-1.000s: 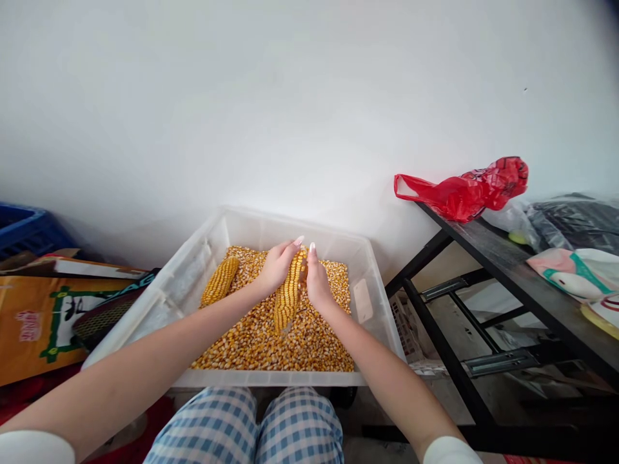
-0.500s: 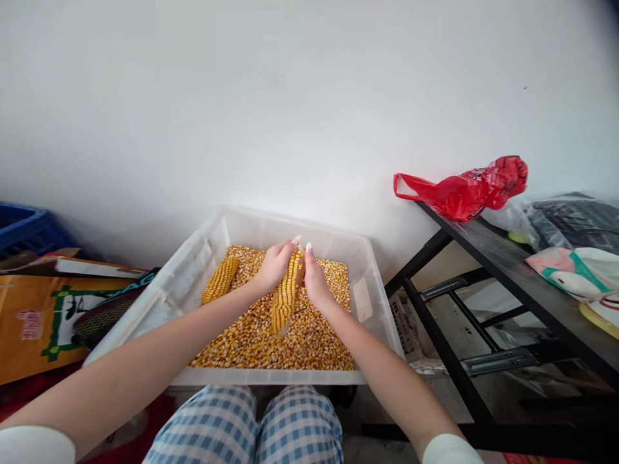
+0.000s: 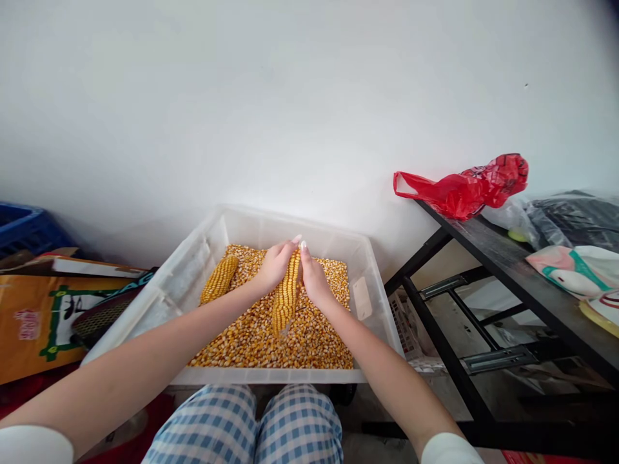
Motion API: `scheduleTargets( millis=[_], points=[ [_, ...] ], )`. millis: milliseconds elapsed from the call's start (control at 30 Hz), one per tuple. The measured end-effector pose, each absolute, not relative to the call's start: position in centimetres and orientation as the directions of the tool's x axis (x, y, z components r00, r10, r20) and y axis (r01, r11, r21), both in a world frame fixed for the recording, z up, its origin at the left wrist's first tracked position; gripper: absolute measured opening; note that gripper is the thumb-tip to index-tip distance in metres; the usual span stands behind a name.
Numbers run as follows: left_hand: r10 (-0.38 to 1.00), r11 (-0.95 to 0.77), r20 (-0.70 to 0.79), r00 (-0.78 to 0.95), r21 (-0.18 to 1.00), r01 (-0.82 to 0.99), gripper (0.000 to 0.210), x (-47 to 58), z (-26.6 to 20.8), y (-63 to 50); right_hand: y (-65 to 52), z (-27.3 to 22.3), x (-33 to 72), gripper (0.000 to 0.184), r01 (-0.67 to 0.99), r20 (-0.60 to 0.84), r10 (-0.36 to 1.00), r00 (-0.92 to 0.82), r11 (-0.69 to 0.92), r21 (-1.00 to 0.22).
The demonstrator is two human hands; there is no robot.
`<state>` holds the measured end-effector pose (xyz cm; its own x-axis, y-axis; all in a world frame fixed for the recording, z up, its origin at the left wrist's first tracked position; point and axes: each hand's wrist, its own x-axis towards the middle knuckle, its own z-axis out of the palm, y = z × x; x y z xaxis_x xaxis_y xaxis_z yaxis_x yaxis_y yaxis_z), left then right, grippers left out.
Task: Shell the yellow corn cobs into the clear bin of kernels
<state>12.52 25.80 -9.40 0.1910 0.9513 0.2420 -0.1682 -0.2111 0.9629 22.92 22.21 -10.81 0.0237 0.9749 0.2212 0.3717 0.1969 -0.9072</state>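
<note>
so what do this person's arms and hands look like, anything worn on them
Both forearms are bare below white sleeves that end near the elbows. The left hand and right hand wear no gloves, and no watch or bracelet shows at the wrists. Some fingers are hidden; the nails in view look long.
</note>
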Motion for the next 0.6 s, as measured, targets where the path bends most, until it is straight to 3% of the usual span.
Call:
scheduleTargets(
  millis=[100, 233, 400, 600],
  points=[
    [0.949, -0.243, 0.261, 0.179, 0.963, -0.115, 0.034, 12.5, -9.6, 25.9, 22.3, -10.7, 22.9, 0.07, 0.329, 0.157, 0.986, 0.057, 0.13, -0.935],
    [0.982, -0.082, 0.123, 0.147, 0.963, -0.258, 0.033, 12.5, -9.6, 26.2, 22.3, -10.6, 22.8, 0.074, 0.276, 0.079, 0.995, 0.055, 0.061, -0.959],
    [0.959, 0.223, -0.092, 0.269, 0.832, -0.508, 0.038, 11.9, -8.3, 26.7, 22.1, -10.7, 22.4, 0.056, 0.229, 0.183, 0.977, -0.113, 0.205, -0.952],
    [0.918, 0.351, -0.161, 0.363, 0.758, -0.55, 0.041, 11.2, -7.5, 27.0, 22.0, -10.7, 22.1, 0.049, 0.242, 0.239, 0.97, -0.032, 0.24, -0.94]
  ],
)
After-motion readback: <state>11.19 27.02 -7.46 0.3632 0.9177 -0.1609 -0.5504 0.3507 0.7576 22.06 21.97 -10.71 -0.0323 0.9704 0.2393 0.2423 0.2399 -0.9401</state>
